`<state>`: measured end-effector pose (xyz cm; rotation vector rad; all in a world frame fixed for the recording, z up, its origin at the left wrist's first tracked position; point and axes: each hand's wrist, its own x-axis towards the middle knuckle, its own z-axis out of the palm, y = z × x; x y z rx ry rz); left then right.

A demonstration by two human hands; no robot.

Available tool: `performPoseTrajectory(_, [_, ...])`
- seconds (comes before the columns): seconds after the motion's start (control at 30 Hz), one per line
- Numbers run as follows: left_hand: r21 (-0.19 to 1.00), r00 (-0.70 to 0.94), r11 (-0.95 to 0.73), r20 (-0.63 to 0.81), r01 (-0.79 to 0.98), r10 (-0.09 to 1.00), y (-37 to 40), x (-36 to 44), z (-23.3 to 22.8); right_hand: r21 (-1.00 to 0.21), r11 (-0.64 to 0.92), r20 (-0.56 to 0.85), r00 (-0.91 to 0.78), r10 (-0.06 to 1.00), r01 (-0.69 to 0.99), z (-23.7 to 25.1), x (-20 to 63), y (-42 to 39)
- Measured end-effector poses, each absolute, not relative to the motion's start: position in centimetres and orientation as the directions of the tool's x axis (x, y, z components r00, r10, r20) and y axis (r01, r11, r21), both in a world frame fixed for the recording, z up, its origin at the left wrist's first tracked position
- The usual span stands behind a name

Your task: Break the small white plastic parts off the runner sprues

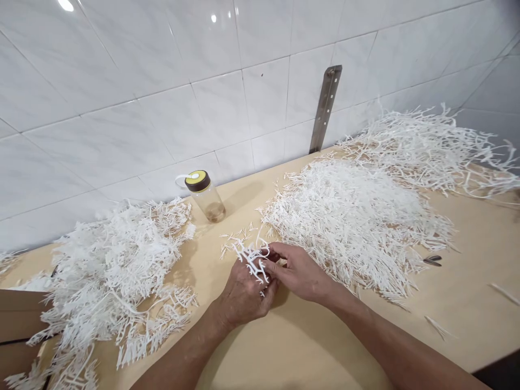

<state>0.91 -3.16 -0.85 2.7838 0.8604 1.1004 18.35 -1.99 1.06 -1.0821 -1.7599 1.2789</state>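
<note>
Wall [162, 108]: pale, marbled tile, rising along the table's far edge.

Table [252, 357]: light wood-look top, running beyond the frame toward the near side.

Heap of small white slivers [341, 216]: short, thin pieces, densely piled, right of the table's middle and reaching toward the far edge.

Heap of white branched pieces [105, 271]: comb-like sprigs, tangled, on the table's left part, its back near the far edge.

Heap of long white strands [430, 146]: loose and curling, by the table's far right corner, behind the slivers.

Brown box [20, 319]: cardboard-like, partly seen, beside the left heap.

Perforated metal strip [326, 108]: grey, slightly tilted, against the wall at the far edge.

Left hand [247, 295]: bare, fingers curled around the white branched runner, over the table's middle.

Right hand [300, 271]: bare, thumb and forefinger pinching the runner's right side; the other fingers are partly hidden.

Bottle [205, 197]: clear, upright, dark-rimmed yellow lid, pale loop, a little brownish content; near the far edge, left of middle.

White branched runner [252, 260]: matt, plastic-looking, thin stem with short forked side prongs and one curved strand looping at the top; between the hands, its lower part hidden.

Small dark metal tool [433, 260]: toward the table's right edge, just beside the slivers.
</note>
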Motion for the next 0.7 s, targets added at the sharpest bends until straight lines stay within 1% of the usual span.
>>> performPoseTrajectory(0.13, [0.231, 0.586, -0.824, 0.606, 0.517, 0.538, -3.3, 0.9, -1.0, -0.997, 0.018, -0.012, -0.363, 0.932, 0.078, 0.4, 17.9, -1.8])
performPoseTrajectory(0.2, [0.260, 0.586, -0.829, 0.605, 0.495, 0.540, -3.5, 0.8, -0.9, -1.000, -0.011, -0.016, -0.350, 0.937, 0.017, 0.5, 18.1, -1.7])
performPoseTrajectory(0.33, [0.345, 0.551, -0.835, 0.633, 0.428, 0.544, -3.5, 0.8, -0.7, -0.997, -0.019, 0.003, -0.307, 0.952, -0.069, 0.7, 18.5, -1.4])
performPoseTrajectory(0.4, [0.377, 0.534, -0.825, 0.631, 0.422, 0.562, -3.4, 0.9, -0.6, -0.997, 0.017, 0.038, -0.270, 0.962, -0.081, 0.6, 18.8, -1.2])
performPoseTrajectory(0.5, [0.387, 0.496, -0.808, 0.645, 0.443, 0.581, -3.5, 1.0, 0.4, -0.992, 0.110, 0.122, -0.216, 0.969, -0.069, 0.2, 19.2, -0.9])
performPoseTrajectory(0.57, [0.404, 0.420, -0.785, 0.679, 0.469, 0.601, -4.3, 0.9, 1.9, -0.988, 0.150, 0.156, -0.181, 0.971, -0.048, -0.3, 19.5, -0.6])
performPoseTrajectory(0.63, [0.511, 0.366, -0.734, 0.644, 0.448, 0.672, -6.1, 0.3, 3.5, -0.981, 0.194, 0.190, -0.160, 0.969, 0.008, -0.7, 19.8, -0.3])
performPoseTrajectory(0.67, [0.570, 0.362, -0.688, 0.588, 0.449, 0.723, -7.4, -0.2, 4.1, -0.973, 0.226, 0.216, -0.158, 0.964, 0.052, -0.8, 19.9, -0.3])
performPoseTrajectory(0.7, [0.534, 0.379, -0.704, 0.598, 0.468, 0.706, -8.9, -0.8, 4.5, -0.959, 0.266, 0.249, -0.162, 0.955, 0.099, -0.9, 20.0, -0.2])
